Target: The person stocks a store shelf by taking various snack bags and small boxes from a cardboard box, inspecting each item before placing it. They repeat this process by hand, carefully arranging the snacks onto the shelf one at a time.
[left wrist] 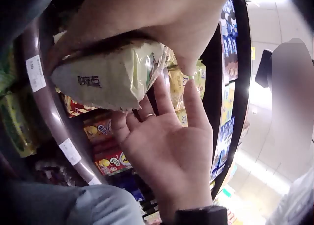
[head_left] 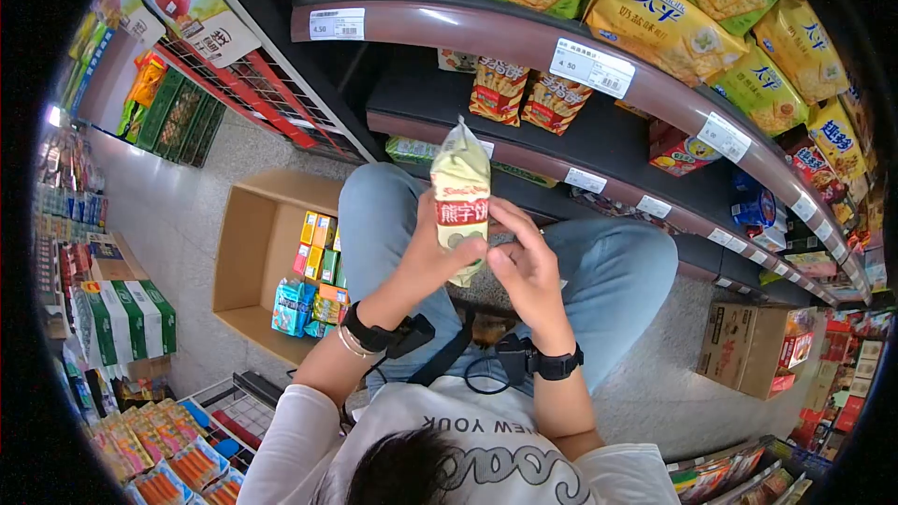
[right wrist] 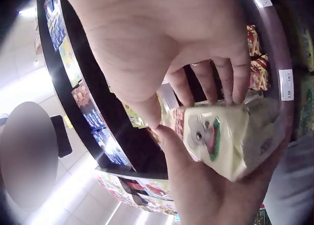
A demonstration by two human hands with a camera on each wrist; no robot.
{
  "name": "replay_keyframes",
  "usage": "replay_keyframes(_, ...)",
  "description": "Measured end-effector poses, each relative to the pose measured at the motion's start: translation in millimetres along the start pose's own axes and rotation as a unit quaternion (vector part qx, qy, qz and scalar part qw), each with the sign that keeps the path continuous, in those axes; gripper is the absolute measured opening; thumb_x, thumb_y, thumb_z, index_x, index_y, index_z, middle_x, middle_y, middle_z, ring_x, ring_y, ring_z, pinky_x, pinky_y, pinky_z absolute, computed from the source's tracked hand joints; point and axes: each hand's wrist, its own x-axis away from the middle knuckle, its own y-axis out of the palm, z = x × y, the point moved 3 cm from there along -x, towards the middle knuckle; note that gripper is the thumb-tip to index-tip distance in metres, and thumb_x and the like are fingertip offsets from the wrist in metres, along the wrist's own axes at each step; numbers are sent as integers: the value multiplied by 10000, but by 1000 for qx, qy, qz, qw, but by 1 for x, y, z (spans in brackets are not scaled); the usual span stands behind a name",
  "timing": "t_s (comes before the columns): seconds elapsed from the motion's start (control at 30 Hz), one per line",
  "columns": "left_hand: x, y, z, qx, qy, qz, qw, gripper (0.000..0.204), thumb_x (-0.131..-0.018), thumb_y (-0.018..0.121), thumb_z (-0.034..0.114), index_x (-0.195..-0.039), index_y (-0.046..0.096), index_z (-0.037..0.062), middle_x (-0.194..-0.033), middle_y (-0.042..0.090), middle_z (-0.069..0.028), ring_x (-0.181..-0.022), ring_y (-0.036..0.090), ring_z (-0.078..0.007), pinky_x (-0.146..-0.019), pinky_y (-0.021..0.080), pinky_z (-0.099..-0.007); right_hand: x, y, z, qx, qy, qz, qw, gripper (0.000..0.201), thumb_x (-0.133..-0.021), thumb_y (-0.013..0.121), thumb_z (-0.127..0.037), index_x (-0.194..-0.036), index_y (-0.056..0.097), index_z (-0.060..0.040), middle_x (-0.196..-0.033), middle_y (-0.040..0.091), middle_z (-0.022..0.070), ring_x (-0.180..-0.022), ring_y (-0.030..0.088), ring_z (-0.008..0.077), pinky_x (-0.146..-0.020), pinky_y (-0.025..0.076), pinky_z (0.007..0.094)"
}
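Observation:
A cream-coloured bag of biscuits (head_left: pixel 462 178) with a red label stands upright between both hands over the lap. My left hand (head_left: pixel 423 252) grips it from the left, thumb across its lower front. On the other side my right hand (head_left: pixel 533 282) touches the bag with outstretched fingers, its thumb close to the left thumb. In the left wrist view the right palm (left wrist: pixel 167 146) faces up beside the bag, and a ring shows on one finger. A cartoon animal picture on the bag (right wrist: pixel 208 137) faces the right wrist camera.
Ahead rises a shelf (head_left: pixel 421 28) of cracker packs, with red snack packs (head_left: pixel 496 93) on the level below. To the left of the knees, an open cardboard box (head_left: pixel 245 243) contains small boxes and blue packs. Another carton (head_left: pixel 734 346) stands at right on the floor.

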Motion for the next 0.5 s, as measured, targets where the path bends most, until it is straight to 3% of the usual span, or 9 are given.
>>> replay_keyframes(0.03,1,2,9,68,-42,-2,997,637,-877,587,364,-1324,311,4,-1241,459,-108,-1136,473,-170,-943,394,-300,-1,3,-11,78,-8,10,997,370,-836,626,-179,-1184,568,-67,-1285,512,91,-1085,507,191,-875,420,302)
replay_keyframes(0.13,-6,-7,13,303,-129,-9,944,576,-944,387,471,-1332,350,46,-1245,511,-84,-1135,507,-198,-957,412,-348,-3,-3,-10,186,-79,-45,978,327,-855,599,-188,-1156,592,-61,-1231,561,84,-1070,505,203,-889,407,307)
replay_keyframes(0.17,-7,-8,14,349,-173,-3,921,571,-961,250,489,-1340,347,74,-1260,509,-95,-1132,521,-222,-961,423,-378,-3,-2,-14,162,-64,-32,984,291,-873,574,-198,-1125,613,-57,-1189,589,74,-1046,506,205,-898,399,320)
replay_keyframes(0.37,-3,-15,10,364,-158,10,918,592,-951,229,518,-1344,349,91,-1268,504,-100,-1147,513,-234,-963,424,-392,-2,0,-3,86,17,-44,995,320,-871,578,-215,-1144,590,-49,-1152,588,109,-1016,511,206,-892,401,319)
replay_keyframes(0.5,-6,-13,13,391,-103,-49,913,592,-959,227,508,-1361,321,84,-1283,475,-85,-1171,477,-190,-984,394,-357,-6,12,2,178,-6,-23,984,555,-792,674,-265,-1250,470,-29,-1157,562,146,-1058,520,262,-909,403,339)
